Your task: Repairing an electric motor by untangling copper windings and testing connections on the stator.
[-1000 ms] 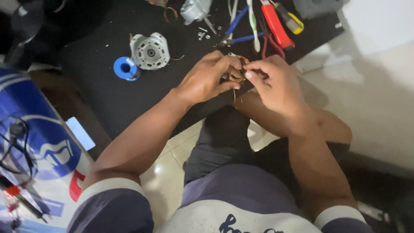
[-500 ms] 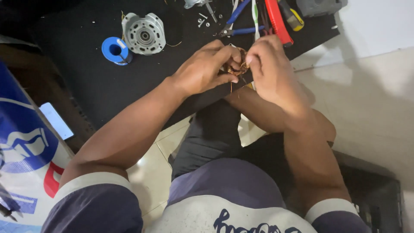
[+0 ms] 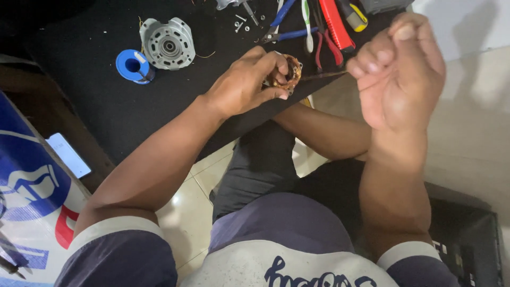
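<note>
Over the black bench [image 3: 95,101], seen from the head camera, the left hand [image 3: 241,85] clamps a small copper-wound coil [image 3: 286,74] between thumb and fingers, holding it steady at the bench's near edge. From it a thin wire strand [image 3: 324,76] runs taut to the right hand [image 3: 398,69], pinched shut on it, likely to pull it free. Half a second ago both hands were huddled together over the coil; now the right has drawn away and up. Behind sit a grey motor housing [image 3: 167,43], a blue spool [image 3: 133,65] and blue-handled pliers [image 3: 284,24].
</note>
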